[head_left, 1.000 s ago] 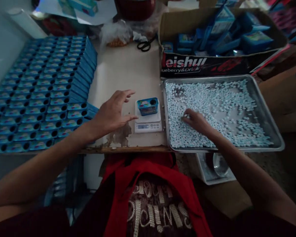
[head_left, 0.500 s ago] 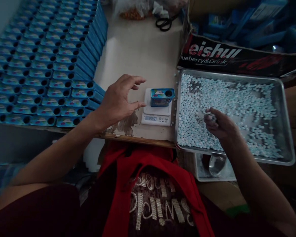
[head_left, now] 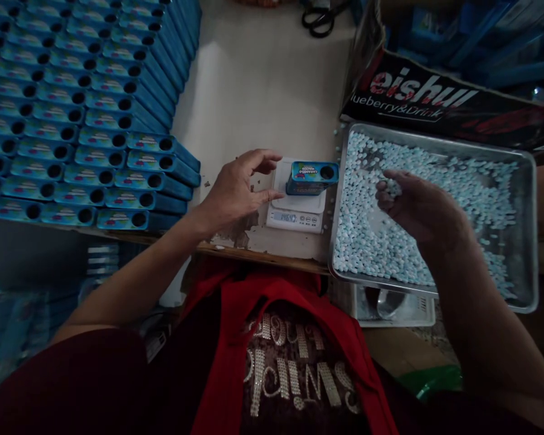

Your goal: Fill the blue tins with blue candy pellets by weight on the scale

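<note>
A small blue tin (head_left: 314,176) with a round hole in its top stands upright on a white digital scale (head_left: 295,221). My left hand (head_left: 236,188) is just left of the tin, thumb and fingers apart, holding nothing. Over a metal tray (head_left: 531,235) my right hand (head_left: 428,208) has its fingers curled around some small white and pale blue candies (head_left: 393,188). Many more loose candies (head_left: 360,244) cover the tray's bottom, with a few bare patches.
Tight rows of blue tins (head_left: 72,115) fill the table's left side. Behind the tray stands a black printed carton (head_left: 412,103) with blue packages inside. Black-handled scissors (head_left: 318,23) lie at the back. Below the tray sits a white basket (head_left: 419,311) with a metal scoop.
My right hand has risen slightly from the candies, which now show between its fingers. My left hand has stayed open by the tin. The camera view has shifted.
</note>
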Demonstrator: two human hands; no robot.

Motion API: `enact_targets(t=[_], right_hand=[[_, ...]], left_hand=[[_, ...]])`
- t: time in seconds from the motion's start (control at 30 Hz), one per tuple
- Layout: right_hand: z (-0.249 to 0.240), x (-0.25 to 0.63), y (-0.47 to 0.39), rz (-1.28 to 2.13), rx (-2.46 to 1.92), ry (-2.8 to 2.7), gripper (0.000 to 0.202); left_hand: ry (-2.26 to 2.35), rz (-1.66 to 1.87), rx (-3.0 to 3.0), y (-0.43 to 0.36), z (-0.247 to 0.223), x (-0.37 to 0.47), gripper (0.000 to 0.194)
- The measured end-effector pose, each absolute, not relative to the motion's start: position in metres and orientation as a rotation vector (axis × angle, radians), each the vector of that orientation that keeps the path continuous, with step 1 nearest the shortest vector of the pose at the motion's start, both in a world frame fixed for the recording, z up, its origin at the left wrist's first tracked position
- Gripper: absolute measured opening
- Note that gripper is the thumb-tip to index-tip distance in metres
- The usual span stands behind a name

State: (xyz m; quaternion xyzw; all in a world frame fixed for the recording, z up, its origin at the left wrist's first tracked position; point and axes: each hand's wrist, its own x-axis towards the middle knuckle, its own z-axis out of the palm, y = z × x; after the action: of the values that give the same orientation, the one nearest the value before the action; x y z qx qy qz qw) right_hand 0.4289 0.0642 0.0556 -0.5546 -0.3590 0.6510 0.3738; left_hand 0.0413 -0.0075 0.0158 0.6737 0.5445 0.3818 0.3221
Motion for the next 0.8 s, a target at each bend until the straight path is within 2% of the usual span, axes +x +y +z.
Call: enact_targets(t=[0.17, 0.3, 0.37, 0.63, 0.8], right_hand=[[0.09, 0.389, 0.069, 1.612, -1.344, -1.529, 0.028], [0.108, 0.359, 0.084, 1.202, -1.191, -2.207, 0.03], [0.111, 0.349, 0.092, 1.045, -1.118, -2.368, 0.028], [0.097, 0.335, 0.101, 1.088, -1.072, -2.382, 0.026], [0.102, 0.329, 0.093, 1.114, -1.142, -2.32, 0.013]], left_hand=[[1.456, 0.94, 1.693, -0.007, 0.01, 0.048, 0.063], [1.434, 0.972, 1.659, -0.007, 0.003, 0.044, 0.064], [1.442, 0.98, 1.645, -0.008, 0.002, 0.039, 0.064], [1.503, 0.951, 1.552, -0.013, 0.006, 0.026, 0.066], [1.491, 0.95, 1.567, -0.012, 0.008, 0.026, 0.063]])
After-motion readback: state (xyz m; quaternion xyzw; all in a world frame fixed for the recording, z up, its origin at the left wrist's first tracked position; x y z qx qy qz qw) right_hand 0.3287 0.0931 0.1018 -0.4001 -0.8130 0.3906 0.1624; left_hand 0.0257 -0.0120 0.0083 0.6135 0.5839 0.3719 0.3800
